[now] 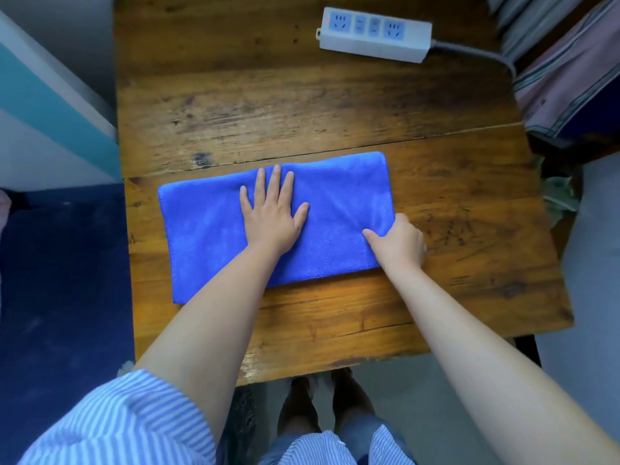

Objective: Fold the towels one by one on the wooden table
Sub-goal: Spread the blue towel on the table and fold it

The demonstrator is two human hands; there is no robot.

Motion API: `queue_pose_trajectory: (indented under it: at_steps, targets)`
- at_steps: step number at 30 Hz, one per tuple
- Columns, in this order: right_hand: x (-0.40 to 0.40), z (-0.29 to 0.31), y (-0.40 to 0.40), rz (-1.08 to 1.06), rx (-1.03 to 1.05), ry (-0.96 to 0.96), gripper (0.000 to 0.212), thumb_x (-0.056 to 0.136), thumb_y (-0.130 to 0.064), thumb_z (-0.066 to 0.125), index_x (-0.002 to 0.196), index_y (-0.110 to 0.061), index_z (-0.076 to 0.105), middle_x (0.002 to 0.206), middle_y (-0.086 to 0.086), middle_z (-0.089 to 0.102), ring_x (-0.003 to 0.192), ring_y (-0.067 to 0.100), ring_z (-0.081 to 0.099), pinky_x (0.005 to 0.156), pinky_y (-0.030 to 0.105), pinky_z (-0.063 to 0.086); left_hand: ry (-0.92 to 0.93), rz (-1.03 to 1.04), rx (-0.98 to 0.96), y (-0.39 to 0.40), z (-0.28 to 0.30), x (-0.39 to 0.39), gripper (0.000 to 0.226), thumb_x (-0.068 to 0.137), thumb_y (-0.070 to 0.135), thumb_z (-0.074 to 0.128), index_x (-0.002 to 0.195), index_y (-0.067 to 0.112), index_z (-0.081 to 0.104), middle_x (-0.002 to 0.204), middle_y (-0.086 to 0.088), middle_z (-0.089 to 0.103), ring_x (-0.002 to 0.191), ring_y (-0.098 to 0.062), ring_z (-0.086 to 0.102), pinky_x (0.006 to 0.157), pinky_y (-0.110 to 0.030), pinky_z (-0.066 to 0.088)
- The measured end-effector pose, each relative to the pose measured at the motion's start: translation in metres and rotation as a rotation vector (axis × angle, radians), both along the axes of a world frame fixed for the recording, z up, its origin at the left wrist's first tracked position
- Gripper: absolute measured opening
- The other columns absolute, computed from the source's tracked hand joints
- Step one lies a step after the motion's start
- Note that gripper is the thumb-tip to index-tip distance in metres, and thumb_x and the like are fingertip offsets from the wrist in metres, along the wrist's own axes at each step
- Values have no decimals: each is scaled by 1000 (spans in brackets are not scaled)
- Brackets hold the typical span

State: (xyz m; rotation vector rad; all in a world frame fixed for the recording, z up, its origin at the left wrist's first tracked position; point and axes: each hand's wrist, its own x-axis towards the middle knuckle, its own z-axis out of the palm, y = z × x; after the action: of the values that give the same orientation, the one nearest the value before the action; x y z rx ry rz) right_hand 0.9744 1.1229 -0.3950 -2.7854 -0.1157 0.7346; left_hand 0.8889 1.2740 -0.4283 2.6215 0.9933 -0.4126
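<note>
Blue microfibre towel lies folded, long axis left-right on worn wooden table. Left hand flat, fingers spread; right hand apparently pinches its right edge.

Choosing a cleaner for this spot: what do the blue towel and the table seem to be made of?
Blue towel: probably microfibre, judging by its soft, fuzzy matte nap and stitched hem. Table: solid wood planks, with visible grain, knots and a seam; the worn glossy sheen suggests varnish.

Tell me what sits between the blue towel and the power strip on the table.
Nothing: the head view shows only bare wooden table between the blue towel and the power strip.
</note>
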Motion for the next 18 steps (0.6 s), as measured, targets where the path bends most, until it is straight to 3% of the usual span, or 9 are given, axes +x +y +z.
queue_pose_trajectory:
  at_steps: [4, 9, 14, 18]
  targets:
    - [2, 0, 1, -38, 43, 30, 34, 85, -28, 62, 107, -2, 58, 119, 17, 57, 114, 36, 49, 91, 36, 42, 19, -18, -57, 5, 2, 1, 62, 97, 47, 26, 149, 24, 2, 158, 5, -8, 145, -19, -14, 116, -46, -8]
    - [-4, 10, 3, 43, 4, 74, 38, 91, -19, 52, 124, -2, 43, 129, 19, 43, 116, 39, 48, 91, 38, 42, -40, 52, -29, -5, 10, -11, 62, 98, 41, 31, 149, 18, 5, 158, -2, -8, 146, -19, -10, 117, -44, -2]
    - [-9, 15, 1, 26, 22, 26, 35, 89, -13, 54, 121, -4, 42, 123, 18, 56, 115, 36, 51, 92, 38, 43, 39, 91, -2, -27, 10, -43, 59, 99, 41, 26, 149, 17, 6, 158, -3, -4, 146, -18, -7, 117, -44, 0]
    - [-11, 18, 1, 10, 101, -69, 27, 86, -15, 58, 109, -2, 54, 115, 16, 61, 109, 34, 55, 89, 37, 45, 39, 118, 12, -27, 13, -58, 58, 99, 40, 27, 149, 16, 10, 158, -3, -1, 146, -19, -5, 117, -44, 2]
